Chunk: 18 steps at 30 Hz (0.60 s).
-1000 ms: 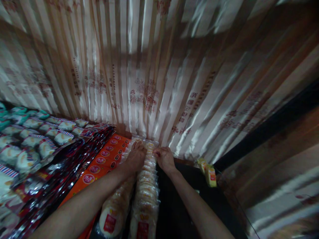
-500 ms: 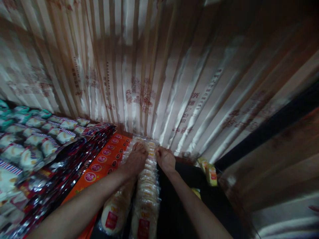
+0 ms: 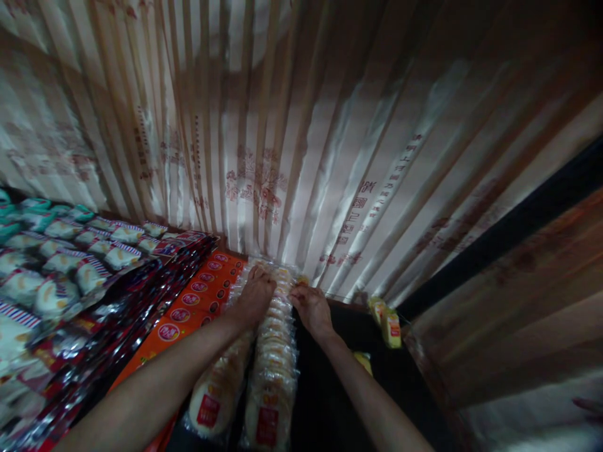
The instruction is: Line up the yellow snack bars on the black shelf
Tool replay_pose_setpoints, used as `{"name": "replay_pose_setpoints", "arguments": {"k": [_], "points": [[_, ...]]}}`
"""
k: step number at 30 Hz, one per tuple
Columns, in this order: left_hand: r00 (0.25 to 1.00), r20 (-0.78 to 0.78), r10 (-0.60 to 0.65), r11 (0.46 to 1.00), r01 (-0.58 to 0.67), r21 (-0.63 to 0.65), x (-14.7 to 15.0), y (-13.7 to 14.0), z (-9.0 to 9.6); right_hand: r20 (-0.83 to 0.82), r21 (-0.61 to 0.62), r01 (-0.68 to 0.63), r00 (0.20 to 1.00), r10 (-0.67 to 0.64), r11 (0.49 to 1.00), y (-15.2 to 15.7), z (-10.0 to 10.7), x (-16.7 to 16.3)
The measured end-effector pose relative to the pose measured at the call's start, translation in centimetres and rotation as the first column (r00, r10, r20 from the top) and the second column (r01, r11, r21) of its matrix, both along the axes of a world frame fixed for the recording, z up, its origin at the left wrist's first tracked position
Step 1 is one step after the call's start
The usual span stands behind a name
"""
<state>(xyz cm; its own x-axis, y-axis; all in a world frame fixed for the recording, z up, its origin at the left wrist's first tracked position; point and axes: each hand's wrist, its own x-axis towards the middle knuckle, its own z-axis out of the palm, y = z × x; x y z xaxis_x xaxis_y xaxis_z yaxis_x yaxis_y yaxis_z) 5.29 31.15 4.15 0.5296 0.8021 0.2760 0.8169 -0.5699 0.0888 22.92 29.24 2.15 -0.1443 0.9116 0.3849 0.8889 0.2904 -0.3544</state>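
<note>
Two rows of round, flat pastries in clear wrappers run away from me, the right row [image 3: 276,351] and the left row [image 3: 214,395]. The nearest pastry in each has a red label. My left hand [image 3: 258,292] is at the far end of the rows, its fingers curled down against the wrappers. At the right row's far right edge is my right hand [image 3: 313,309], thumb and fingers pinched together. What lies between the fingertips of either hand is too dim and small to make out. A small yellow piece [image 3: 302,280] shows just beyond my right fingers.
Orange printed packaging [image 3: 191,300] lies left of the rows, beside stacked dark red shiny packs [image 3: 136,326]. Further left are many white wrapped packets [image 3: 56,295]. Yellow packets [image 3: 391,328] sit on the dark surface [image 3: 330,402] at right. A printed, pleated sheet [image 3: 264,125] stands behind.
My right hand has come slightly back towards me, and the yellow piece beyond it now shows. My left hand stays at the rows' far end. The view has shifted slightly.
</note>
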Motion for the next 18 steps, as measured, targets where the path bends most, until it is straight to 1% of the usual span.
{"name": "replay_pose_setpoints", "arguments": {"k": [1,3,5,7,10,13,16,18], "points": [[1.0,-0.008,0.006,1.0,-0.006,-0.014,0.1,0.2,0.1,-0.001,-0.009,0.015,1.0,-0.015,1.0,0.1,0.1,-0.1],[1.0,-0.012,0.021,1.0,-0.021,-0.019,0.4,0.7,0.2,0.002,-0.017,0.086,0.996,-0.086,0.996,0.2,0.2,-0.4],[0.999,-0.01,0.041,0.999,-0.041,-0.003,0.6,1.1,0.2,0.005,-0.02,0.169,0.986,-0.169,0.985,0.2,0.4,-0.7],[0.999,-0.009,0.052,0.998,-0.052,0.018,0.6,1.1,0.2,0.002,-0.034,0.211,0.977,-0.211,0.977,0.1,0.5,-0.9],[0.999,0.026,0.045,0.997,-0.046,0.055,0.3,0.5,0.4,-0.007,-0.072,0.22,0.975,-0.221,0.973,-0.2,0.6,-1.0],[0.996,0.084,-0.002,0.998,-0.004,0.069,-0.5,-0.8,0.7,-0.026,-0.081,0.216,0.975,-0.219,0.973,-0.3,0.4,-0.8],[0.995,0.076,-0.058,0.997,0.054,0.051,-1.2,-2.1,1.1,-0.068,-0.086,0.202,0.976,-0.208,0.976,-0.2,-0.1,-0.5],[0.997,0.049,-0.06,0.997,0.058,0.043,-1.3,-2.5,1.2,-0.11,-0.102,0.183,0.975,-0.193,0.978,-0.2,-0.3,-0.4]]}}
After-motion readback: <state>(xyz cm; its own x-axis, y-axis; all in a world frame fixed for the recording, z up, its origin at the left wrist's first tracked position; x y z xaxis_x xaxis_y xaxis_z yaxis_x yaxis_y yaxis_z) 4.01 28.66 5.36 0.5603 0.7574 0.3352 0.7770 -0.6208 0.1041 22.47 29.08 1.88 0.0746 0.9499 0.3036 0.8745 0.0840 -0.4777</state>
